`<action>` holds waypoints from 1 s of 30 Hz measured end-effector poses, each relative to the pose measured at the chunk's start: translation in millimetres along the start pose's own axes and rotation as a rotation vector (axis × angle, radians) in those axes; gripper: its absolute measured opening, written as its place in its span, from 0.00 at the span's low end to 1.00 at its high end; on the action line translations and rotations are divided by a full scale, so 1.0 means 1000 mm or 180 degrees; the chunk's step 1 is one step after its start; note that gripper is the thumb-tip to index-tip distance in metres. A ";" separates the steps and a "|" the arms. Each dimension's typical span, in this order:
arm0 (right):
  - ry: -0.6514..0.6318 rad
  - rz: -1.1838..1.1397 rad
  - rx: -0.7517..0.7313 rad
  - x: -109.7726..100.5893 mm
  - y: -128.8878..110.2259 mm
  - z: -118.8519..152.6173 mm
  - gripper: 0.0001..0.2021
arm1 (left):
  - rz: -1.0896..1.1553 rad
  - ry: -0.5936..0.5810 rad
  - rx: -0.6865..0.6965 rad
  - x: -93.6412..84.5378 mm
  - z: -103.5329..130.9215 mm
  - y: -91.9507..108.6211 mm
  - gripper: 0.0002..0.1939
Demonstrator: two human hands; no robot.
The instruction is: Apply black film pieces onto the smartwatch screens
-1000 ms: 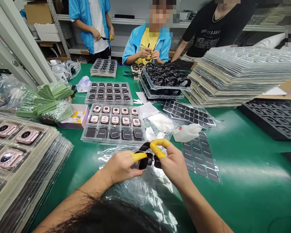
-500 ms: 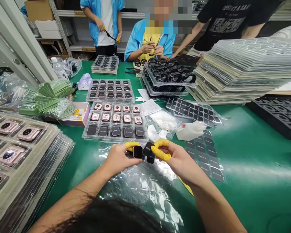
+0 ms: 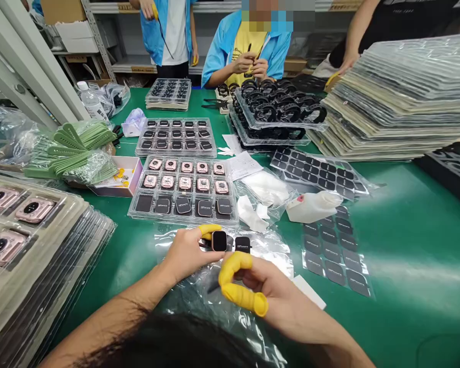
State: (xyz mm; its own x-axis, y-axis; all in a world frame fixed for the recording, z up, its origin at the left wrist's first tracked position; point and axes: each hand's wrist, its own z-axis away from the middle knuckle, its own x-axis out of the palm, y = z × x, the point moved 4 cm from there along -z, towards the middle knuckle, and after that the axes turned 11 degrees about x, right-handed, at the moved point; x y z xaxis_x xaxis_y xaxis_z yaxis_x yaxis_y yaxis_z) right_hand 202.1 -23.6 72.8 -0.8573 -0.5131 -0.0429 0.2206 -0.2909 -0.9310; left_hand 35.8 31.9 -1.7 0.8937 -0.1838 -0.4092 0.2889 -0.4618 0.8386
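My left hand (image 3: 187,255), with yellow finger covers, grips a small watch body (image 3: 219,241) whose black screen faces me. Just right of the watch is a black printed square (image 3: 243,245); whether it touches my left hand's fingers is hidden. My right hand (image 3: 258,289), also in yellow covers, is below and to the right, thumb and forefinger curled together. A blurred dark piece (image 3: 213,287) shows at their tips. Both hands are over crumpled clear plastic (image 3: 230,317). Beyond them a clear tray (image 3: 132,212) holds pink watch bodies and black squares.
Stacked trays (image 3: 95,255) stand at left, near green straps (image 3: 80,148). A white bottle (image 3: 312,206) and a sheet of black squares (image 3: 331,250) lie at right. Farther back are black-strap trays (image 3: 253,115), a tall tray stack (image 3: 391,102) and people (image 3: 249,51).
My right hand has come away from the watch, down and toward me, with the blurred dark piece at its fingertips. My left hand still holds the watch. The camera view has shifted slightly.
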 end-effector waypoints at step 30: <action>0.1402 0.2706 -0.2081 -0.022 0.052 0.026 0.12 | 0.1381 0.0098 -0.1492 -0.004 -0.008 -0.001 0.32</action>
State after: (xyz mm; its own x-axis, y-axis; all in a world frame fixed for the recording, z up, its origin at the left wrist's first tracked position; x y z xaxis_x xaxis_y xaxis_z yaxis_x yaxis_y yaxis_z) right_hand 244.3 -48.2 34.7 -0.6638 0.0203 -0.7476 0.6311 0.5516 -0.5454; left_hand 35.2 39.7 2.2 0.9706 -0.2407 0.0076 0.0117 0.0789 0.9968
